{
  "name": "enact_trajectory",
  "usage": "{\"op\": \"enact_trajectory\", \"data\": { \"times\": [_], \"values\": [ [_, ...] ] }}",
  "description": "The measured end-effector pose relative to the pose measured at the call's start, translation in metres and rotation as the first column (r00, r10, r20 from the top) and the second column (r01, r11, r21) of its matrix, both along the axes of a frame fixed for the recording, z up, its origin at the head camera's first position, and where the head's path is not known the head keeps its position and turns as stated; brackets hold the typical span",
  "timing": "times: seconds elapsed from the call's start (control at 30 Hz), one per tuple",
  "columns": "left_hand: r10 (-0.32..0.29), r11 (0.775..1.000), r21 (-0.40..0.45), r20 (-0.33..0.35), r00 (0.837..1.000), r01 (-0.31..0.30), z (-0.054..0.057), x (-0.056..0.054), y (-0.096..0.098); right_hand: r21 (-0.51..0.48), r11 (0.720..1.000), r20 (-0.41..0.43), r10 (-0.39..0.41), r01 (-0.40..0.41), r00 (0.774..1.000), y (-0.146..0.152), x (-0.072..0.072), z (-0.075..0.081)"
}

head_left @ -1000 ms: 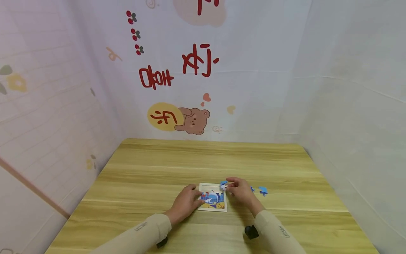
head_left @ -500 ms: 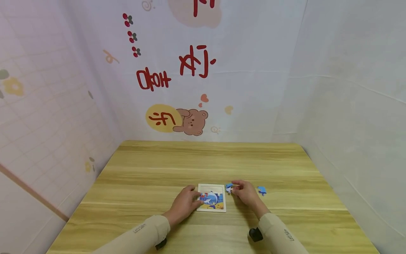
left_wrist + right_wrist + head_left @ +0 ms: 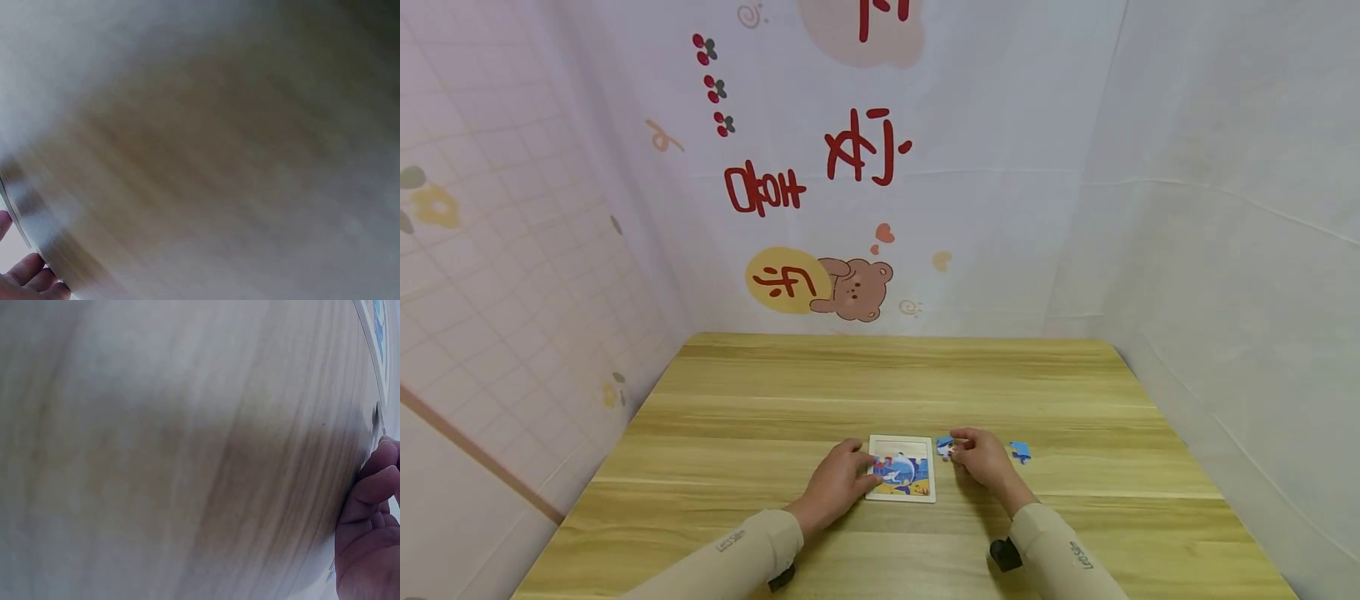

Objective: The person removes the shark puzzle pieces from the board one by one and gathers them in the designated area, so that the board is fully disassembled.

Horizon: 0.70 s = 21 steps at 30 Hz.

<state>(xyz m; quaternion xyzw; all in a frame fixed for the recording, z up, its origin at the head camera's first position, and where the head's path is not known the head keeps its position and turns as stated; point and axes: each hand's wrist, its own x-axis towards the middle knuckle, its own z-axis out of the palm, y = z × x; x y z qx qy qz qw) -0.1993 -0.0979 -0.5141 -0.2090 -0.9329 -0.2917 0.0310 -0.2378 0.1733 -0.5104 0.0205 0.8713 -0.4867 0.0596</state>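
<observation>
A square white puzzle frame (image 3: 902, 499) lies on the table, with sea-scene pieces (image 3: 906, 473) in its nearer part and a pale bare strip at its far side. My left hand (image 3: 835, 479) rests at the frame's left edge, thumb and fingertips touching it. Just right of the frame's upper right corner, my right hand (image 3: 983, 462) pinches a blue and white puzzle piece (image 3: 943, 447) between thumb and fingers. Whether the piece touches the table is hard to tell. The right wrist view catches the curled fingers (image 3: 378, 487) at its edge.
Another blue puzzle piece (image 3: 1019, 451) lies on the wooden table (image 3: 887, 379), right of my right hand. Printed cloth (image 3: 1000, 167) hangs behind the table and along both sides.
My right hand has moved the pinched piece rightward, off the frame's upper right corner to beside it. A piece seen left of the loose one is no longer visible. The left hand stays put.
</observation>
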Motion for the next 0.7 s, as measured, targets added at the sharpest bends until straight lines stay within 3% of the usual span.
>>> {"op": "enact_trajectory", "data": {
  "times": [0.7],
  "values": [
    [0.011,1.0,-0.01,0.008,1.0,-0.011,-0.0009,0.0003,0.0012,0.044,0.999,0.015,-0.003,0.002,1.0,0.0007,-0.001,0.0015]
  ]
}}
